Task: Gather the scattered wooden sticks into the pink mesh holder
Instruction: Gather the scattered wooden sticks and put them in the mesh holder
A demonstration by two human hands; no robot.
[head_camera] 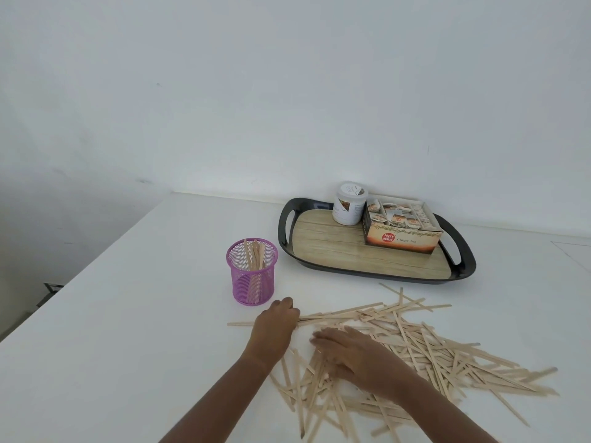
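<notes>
The pink mesh holder (252, 271) stands upright on the white table and has several wooden sticks in it. A wide scatter of wooden sticks (441, 350) lies to its right and in front. My left hand (277, 321), just below the holder, grips a small bundle of sticks that points to the right. Flat on the pile beside it lies my right hand (347, 353), fingers straight and pointing left.
A black tray with a wood-pattern floor (332, 247) sits behind the pile. It carries a white jar (349, 203) and an open box of ginger tea (401, 227). The table's left edge (96, 251) runs diagonally; a white wall is behind.
</notes>
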